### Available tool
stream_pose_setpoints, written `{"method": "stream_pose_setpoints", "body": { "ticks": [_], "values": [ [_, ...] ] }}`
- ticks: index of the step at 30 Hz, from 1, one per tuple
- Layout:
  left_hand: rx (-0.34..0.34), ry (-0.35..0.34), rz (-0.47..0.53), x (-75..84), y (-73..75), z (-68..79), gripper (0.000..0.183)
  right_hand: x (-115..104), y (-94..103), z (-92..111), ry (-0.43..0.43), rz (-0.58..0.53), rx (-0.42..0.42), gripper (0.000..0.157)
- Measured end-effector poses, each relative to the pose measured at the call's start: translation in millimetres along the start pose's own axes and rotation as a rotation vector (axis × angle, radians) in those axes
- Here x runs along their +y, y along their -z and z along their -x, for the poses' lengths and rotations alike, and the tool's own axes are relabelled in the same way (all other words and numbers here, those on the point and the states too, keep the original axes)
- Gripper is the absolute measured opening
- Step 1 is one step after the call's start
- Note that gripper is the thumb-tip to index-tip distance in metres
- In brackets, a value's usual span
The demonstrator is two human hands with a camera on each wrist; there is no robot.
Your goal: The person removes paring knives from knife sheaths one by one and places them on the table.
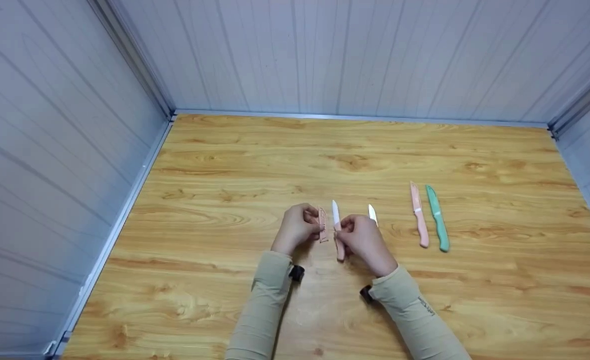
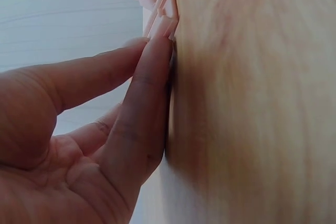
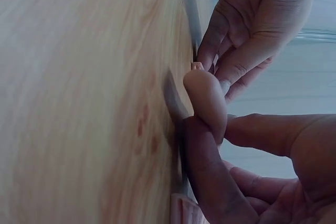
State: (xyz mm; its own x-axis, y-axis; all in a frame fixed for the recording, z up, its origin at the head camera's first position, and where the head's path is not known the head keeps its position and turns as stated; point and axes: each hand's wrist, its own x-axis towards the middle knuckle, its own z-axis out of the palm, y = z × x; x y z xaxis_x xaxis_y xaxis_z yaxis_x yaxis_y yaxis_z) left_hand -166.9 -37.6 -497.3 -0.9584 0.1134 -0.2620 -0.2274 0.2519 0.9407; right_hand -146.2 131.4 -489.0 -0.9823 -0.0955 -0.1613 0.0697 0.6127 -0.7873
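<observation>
At the wood-grain tabletop (image 1: 254,165), a bare knife (image 1: 336,218) is in the grip of the right hand (image 1: 366,238), pinched by its handle, tip away from the person. The sheath (image 1: 324,225), just left and apart, is nearly parallel to it, pinched by the left hand (image 1: 298,226). Farther right lie another blade (image 1: 372,213), a pink knife (image 1: 418,215) and a green knife (image 1: 437,218).
</observation>
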Motion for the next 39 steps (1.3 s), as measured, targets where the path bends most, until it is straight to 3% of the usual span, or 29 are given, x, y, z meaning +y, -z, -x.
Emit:
{"method": "stream_pose_setpoints", "body": {
  "ticks": [6,15,23,30,39],
  "values": [
    [0.014,-0.008,-0.01,-1.8,-0.8,-1.2,0.029,-1.4,-0.3,0.0,-0.007,0.001,0.004,0.014],
    [0.02,0.007,0.001,-2.0,-0.9,-1.7,0.029,0.2,-3.2,-0.6,-0.05,-0.105,-0.005,0.019],
    [0.03,-0.008,-0.024,-1.7,-1.0,-1.1,0.028,0.3,-2.9,-2.2,-0.046,-0.072,0.0,0.024],
    [0.022,0.006,0.022,-2.1,-0.8,-1.2,0.028,0.0,-3.1,-3.3,-0.022,-0.001,0.025,0.024],
    [0.025,0.006,0.028,-2.9,-0.6,-0.9,0.028,1.5,-3.7,-2.0,-0.015,-0.07,0.011,0.02]
  ]
}}
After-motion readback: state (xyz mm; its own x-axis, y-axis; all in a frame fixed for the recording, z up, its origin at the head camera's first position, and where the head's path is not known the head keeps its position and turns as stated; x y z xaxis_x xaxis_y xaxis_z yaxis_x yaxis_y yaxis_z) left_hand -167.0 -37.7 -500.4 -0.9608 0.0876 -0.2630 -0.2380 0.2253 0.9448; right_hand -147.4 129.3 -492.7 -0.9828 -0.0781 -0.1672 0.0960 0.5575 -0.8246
